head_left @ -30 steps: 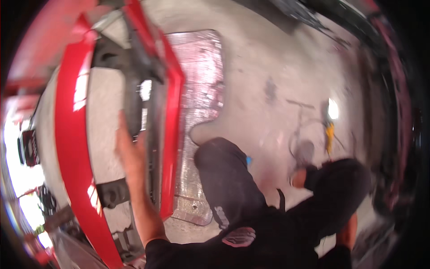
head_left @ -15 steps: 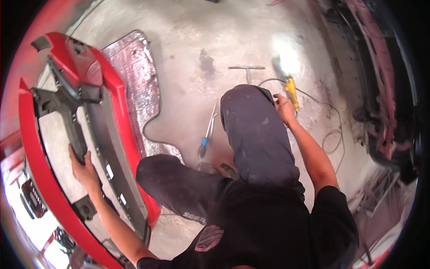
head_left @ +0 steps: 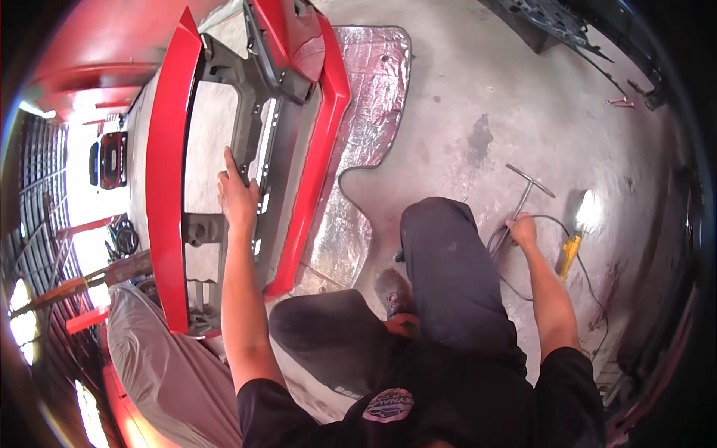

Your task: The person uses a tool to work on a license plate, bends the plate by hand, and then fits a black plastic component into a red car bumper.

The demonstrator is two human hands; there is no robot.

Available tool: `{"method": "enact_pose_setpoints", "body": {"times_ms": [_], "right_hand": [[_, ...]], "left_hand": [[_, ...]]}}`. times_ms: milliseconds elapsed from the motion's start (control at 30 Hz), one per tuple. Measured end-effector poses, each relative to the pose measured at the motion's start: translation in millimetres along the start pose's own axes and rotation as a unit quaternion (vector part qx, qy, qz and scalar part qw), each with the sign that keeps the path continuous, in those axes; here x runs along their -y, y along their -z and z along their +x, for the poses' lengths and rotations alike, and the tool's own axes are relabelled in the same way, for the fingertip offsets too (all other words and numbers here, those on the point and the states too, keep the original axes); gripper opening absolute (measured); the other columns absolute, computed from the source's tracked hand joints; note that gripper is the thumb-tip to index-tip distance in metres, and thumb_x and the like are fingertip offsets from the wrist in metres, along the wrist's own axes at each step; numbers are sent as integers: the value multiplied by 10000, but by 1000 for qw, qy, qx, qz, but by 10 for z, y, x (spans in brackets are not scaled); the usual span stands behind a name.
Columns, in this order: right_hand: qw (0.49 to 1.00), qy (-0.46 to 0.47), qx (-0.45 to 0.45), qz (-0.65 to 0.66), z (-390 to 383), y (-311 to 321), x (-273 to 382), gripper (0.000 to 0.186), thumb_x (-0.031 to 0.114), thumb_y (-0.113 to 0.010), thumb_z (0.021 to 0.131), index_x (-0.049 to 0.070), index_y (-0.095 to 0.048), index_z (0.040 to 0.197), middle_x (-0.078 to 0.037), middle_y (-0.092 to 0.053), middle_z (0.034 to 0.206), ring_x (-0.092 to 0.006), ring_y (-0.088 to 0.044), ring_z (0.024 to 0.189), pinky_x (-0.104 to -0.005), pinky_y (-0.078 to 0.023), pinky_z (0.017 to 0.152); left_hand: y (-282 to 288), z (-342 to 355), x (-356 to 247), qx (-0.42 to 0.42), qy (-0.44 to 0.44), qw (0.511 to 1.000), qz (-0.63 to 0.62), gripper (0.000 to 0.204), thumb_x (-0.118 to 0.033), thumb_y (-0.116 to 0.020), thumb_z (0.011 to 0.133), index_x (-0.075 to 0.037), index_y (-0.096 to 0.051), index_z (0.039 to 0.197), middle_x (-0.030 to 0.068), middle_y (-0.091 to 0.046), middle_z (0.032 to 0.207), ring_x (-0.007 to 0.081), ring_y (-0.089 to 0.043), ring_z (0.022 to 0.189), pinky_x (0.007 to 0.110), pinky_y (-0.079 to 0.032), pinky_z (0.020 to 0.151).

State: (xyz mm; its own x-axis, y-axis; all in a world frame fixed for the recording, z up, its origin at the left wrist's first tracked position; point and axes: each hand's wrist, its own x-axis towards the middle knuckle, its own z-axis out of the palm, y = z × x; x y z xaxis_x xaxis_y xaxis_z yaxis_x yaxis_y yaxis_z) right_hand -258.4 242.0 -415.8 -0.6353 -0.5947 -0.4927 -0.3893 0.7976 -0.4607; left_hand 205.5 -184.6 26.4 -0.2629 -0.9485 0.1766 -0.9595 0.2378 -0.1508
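To my left a red car bumper (head_left: 166, 194) stands on the floor, its dark grey inner frame (head_left: 243, 131) facing up. My left hand (head_left: 237, 196) lies over that frame, index finger stretched out and the other fingers and thumb apart. Whether it presses on the frame is hard to tell. Right of my raised knee, my right hand (head_left: 522, 229) has its fingers closed round the lower shaft of a metal T-handle wrench (head_left: 529, 184). Just beyond that hand lies a yellow work lamp (head_left: 570, 256), lit, with its dark cable looping over the floor.
A silver foil-faced mat (head_left: 373, 89) is spread beside the bumper. A grey cover (head_left: 168, 358) drapes over something at lower left. Dark car parts (head_left: 545, 22) lie at the far right. A red car (head_left: 112, 160) stands in the distance on the left.
The view has swung left, shifting the scene rightward. My right hand has moved from beside the lamp to the T-handle wrench and taken hold. The blue-handled screwdriver has dropped out of sight.
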Motion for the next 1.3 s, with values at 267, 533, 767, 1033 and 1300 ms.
{"method": "enact_pose_setpoints", "body": {"times_ms": [267,533,767,1033,1300], "right_hand": [[997,17,71,-28,-6,63,167,351,229,-739,958,-55,-558,1060,-185,-699,664,-306,-703,510,-406,-562,445],[978,-144,146,36,56,13,388,451,252,-827,833,-23,-628,1130,-221,-748,940,-379,-754,755,-463,-602,767],[975,-120,172,79,369,-72,162,420,171,-805,842,-85,-575,1083,-244,-722,831,-350,-723,574,-447,-596,525],[975,-113,167,95,262,128,337,249,99,-725,897,-92,-588,979,-213,-675,657,-308,-679,491,-418,-547,421],[978,-77,164,100,322,126,141,206,97,-754,881,-90,-673,847,-200,-674,629,-312,-682,488,-421,-547,420]], "left_hand": [[-65,41,-23,34,45,997,50,1010,50,-654,821,-194,-165,1670,219,-579,1143,436,-632,1055,543,-507,925],[11,198,403,-7,49,998,-41,860,85,-571,788,-88,-318,1592,296,-616,1229,498,-629,1133,548,-514,926],[64,304,665,-27,32,994,-105,801,102,-528,737,-16,-428,1522,323,-629,1258,479,-620,1181,496,-500,976],[162,608,1047,-4,-32,991,-133,842,75,-541,675,3,-469,1510,319,-637,1263,460,-625,1194,462,-475,1029],[210,940,1270,24,10,985,-172,851,74,-520,665,-28,-504,1510,289,-700,1091,345,-702,1048,344,-502,957]]}}
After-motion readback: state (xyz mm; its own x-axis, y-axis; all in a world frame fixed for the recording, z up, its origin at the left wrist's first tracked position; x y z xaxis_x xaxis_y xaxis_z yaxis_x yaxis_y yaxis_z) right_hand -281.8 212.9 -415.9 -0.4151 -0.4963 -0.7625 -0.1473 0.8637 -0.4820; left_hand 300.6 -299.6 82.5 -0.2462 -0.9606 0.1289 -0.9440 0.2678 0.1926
